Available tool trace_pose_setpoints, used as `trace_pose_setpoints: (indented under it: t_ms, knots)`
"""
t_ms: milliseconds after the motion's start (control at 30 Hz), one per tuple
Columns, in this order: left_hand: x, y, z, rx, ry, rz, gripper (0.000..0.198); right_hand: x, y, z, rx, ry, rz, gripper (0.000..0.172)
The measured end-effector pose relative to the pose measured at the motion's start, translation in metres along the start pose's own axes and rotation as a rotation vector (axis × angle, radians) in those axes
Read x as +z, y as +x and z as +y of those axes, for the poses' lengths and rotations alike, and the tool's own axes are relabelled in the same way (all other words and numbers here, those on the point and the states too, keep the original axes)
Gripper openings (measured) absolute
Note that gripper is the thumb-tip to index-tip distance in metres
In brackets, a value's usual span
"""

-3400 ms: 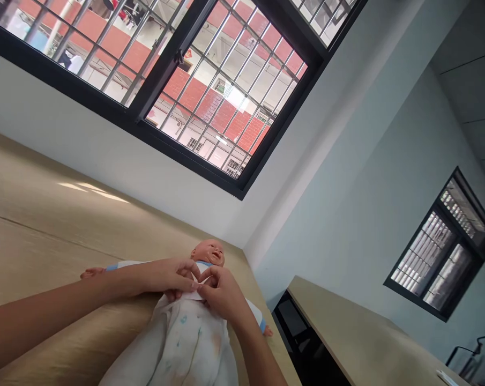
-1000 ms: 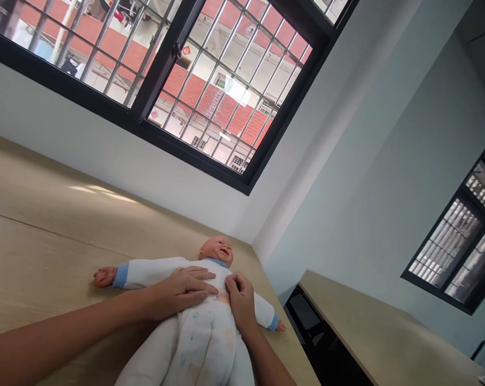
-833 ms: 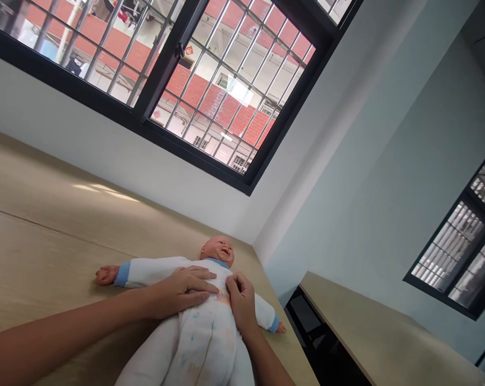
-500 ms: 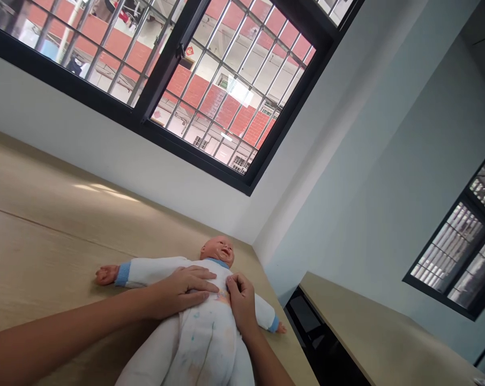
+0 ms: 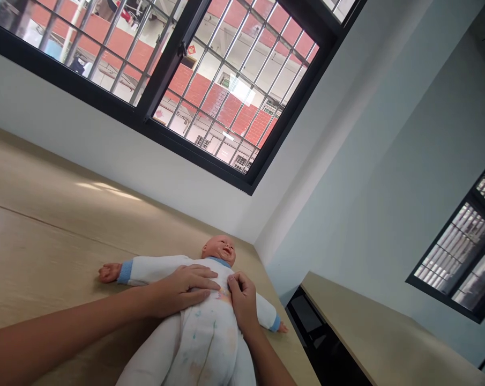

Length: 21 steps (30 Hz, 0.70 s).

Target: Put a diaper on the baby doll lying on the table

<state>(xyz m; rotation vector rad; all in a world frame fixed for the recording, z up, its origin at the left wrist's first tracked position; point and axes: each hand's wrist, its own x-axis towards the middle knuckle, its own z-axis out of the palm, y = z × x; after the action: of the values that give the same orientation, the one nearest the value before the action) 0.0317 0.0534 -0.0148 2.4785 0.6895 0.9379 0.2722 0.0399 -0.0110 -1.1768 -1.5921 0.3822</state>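
Observation:
On its back on the wooden table lies a baby doll in white clothes with blue cuffs and collar, arms spread wide. Flat across its chest rests my left hand, fingers stretched out and slightly apart. My right hand is curled at the other side of the chest, thumb against bent fingers, at the edge of the white top. The fabric between those fingers is mostly hidden. Below, the stained white pants cover the doll's legs, which run out of the bottom of the view.
The wooden tabletop reaches the wall under a dark-framed barred window. A gap with a dark underside separates it from another table on the right. A second window is in the right wall.
The view has shifted very slightly. Both hands and the doll keep the same positions relative to each other.

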Motion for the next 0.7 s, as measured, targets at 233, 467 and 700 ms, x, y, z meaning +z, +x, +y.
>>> trace_pose_setpoints:
  t_ms: [233, 467, 700]
  knots:
    - [-0.0033, 0.0007, 0.0004, 0.002, 0.002, -0.033, 0.044, 0.0, 0.0005, -0.0011, 0.018, 0.013, -0.015, 0.038]
    - [-0.0048, 0.001, 0.0016, 0.009, -0.011, -0.037, 0.044, 0.0005, 0.0002, 0.0013, 0.007, 0.022, -0.005, 0.039]
    - [-0.0039, 0.0009, 0.0014, 0.001, -0.048, -0.013, 0.042, -0.0007, 0.0004, 0.0021, 0.001, 0.013, -0.022, 0.039]
